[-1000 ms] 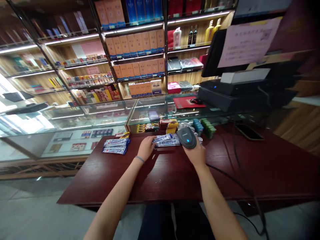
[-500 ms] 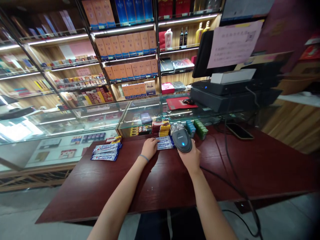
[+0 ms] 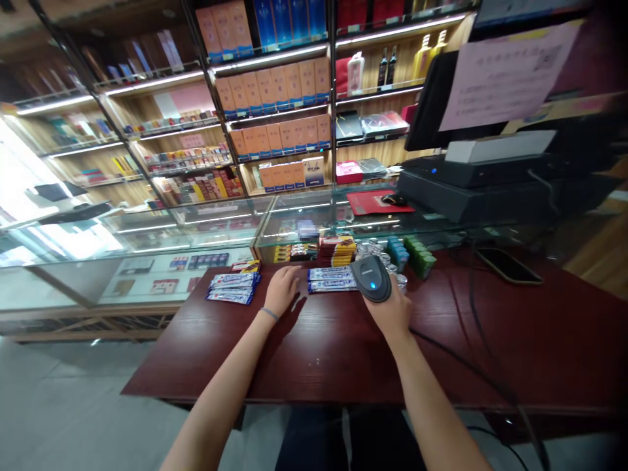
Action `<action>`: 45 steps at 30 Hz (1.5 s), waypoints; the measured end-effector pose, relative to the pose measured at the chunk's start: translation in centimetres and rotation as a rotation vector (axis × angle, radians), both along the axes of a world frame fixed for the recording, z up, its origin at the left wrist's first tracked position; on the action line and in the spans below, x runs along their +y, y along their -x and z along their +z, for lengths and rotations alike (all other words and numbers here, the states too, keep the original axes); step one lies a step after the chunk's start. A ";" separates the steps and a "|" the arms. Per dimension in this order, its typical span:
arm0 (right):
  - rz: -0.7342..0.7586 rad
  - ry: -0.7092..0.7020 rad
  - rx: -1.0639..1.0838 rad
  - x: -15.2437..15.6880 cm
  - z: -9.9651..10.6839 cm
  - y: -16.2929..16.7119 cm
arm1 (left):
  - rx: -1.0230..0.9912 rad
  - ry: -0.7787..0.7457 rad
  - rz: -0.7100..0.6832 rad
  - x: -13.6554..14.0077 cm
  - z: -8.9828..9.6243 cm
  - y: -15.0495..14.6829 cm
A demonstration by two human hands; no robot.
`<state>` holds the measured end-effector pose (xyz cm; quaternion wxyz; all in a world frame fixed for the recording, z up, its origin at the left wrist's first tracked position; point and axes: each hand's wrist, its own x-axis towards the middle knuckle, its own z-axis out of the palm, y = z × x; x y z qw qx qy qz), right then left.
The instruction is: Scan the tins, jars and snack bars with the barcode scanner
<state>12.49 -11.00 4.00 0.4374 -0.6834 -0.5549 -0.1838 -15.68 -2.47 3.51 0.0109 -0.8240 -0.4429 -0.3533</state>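
My right hand (image 3: 392, 313) is wrapped round a dark barcode scanner (image 3: 373, 280), whose blue light is on. The scanner hangs over the right end of a row of blue-and-white snack packets (image 3: 331, 279) on the dark red table. Just left of these packets, my left hand (image 3: 283, 289) is held above the tabletop, apart from them. Its fingers are loosely bent, with nothing seen between them. Farther left lies another stack of similar blue-and-white packets (image 3: 233, 288), touching no hand. Behind the scanner stand silver-topped containers (image 3: 373, 247), partly hidden by it.
Red-and-yellow packs (image 3: 336, 250), blue cans (image 3: 398, 254) and green cans (image 3: 419, 256) line the table's back edge. A phone (image 3: 509, 265) lies at the right. The scanner's cable (image 3: 456, 356) crosses the right side. Behind is a glass display case (image 3: 210, 226) with a monitor (image 3: 432, 104).
My left hand has come off the middle packets and moved left toward the other stack. My right hand still holds the scanner over the packets. The view has shifted left.
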 end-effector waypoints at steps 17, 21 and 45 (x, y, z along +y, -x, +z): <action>0.489 -0.094 -0.195 -0.7 -0.6 7.2 | 0.138 0.053 0.446 -4.7 -2.7 19.4; 0.591 -0.087 -0.267 -1.3 -0.8 8.3 | 0.119 0.086 0.506 -5.0 -3.5 20.0; 0.621 -0.050 -0.318 -2.1 -0.9 8.7 | -0.493 0.399 0.315 -6.1 -1.3 12.7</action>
